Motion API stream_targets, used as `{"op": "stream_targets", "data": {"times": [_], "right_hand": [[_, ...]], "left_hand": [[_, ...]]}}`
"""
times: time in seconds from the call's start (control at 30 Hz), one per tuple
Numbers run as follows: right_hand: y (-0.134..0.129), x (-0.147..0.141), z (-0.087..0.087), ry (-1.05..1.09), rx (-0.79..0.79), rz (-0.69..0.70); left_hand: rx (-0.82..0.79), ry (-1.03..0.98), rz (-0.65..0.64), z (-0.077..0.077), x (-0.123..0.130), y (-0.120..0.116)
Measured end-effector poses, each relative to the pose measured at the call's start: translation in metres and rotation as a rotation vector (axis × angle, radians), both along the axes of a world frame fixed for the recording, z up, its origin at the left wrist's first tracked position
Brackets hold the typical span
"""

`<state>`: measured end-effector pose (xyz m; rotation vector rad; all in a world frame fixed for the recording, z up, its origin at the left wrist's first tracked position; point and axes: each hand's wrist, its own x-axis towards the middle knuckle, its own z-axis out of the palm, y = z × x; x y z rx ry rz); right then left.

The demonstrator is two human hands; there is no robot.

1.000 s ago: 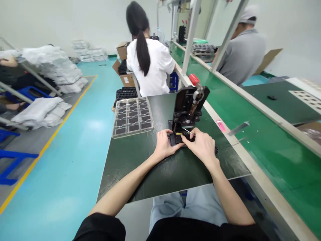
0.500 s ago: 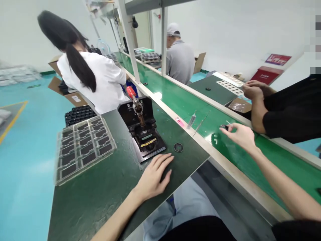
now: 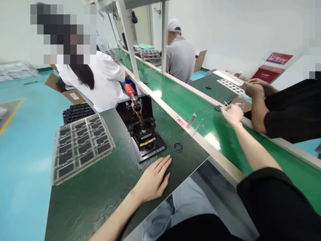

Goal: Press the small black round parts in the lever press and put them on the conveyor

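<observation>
Small black ring on the green conveyor belt, lying flat, round so no long axis, just ahead of and to the left of the right hand, near but apparently not touching. Right fingers point at it, drawn loosely together; hard to tell if they pinch anything. Thin metal sliver sits right by those fingers, could be tweezers, too small to tell, and unclear if held. Right arm reaches diagonally across the mat edge and over the belt, so it's clearly the nearer arm to that ring. Left hand lies flat and open, fingers apart, on the dark green mat, holding nothing. Nearest to it is a second black ring, lying flat on the mat, close but apart from the fingertips. Black press fixture with red-handled lever stands beyond, upper left of the left hand. Clear plastic tray with dark square parts in its cells lies further left on the mat. Co-worker's clasped hands rest past the right hand, not touching it. Two metal tools lie on the belt, left of the right hand.
</observation>
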<state>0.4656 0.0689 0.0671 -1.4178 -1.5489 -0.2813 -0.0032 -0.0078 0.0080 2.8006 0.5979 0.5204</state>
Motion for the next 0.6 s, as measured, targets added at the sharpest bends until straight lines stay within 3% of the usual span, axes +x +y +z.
{"op": "stream_targets", "data": {"times": [0.17, 0.27, 0.33, 0.43, 0.6], "right_hand": [[-0.082, -0.049, -0.025, 0.001, -0.171, -0.324], [-0.136, -0.105, -0.032, -0.022, -0.358, -0.301], [-0.16, -0.143, -0.034, 0.009, -0.434, -0.193], [-0.164, -0.19, -0.041, 0.067, -0.488, -0.032], [-0.116, -0.224, -0.055, 0.093, -0.563, -0.061]], "left_hand": [[0.007, -0.009, 0.004, 0.001, 0.0, 0.0], [-0.009, -0.03, 0.002, 0.003, 0.001, -0.001], [-0.016, -0.039, 0.001, 0.004, 0.002, -0.002], [-0.014, -0.034, 0.006, 0.005, 0.004, -0.003], [-0.002, -0.009, 0.013, 0.005, 0.0, -0.003]]}}
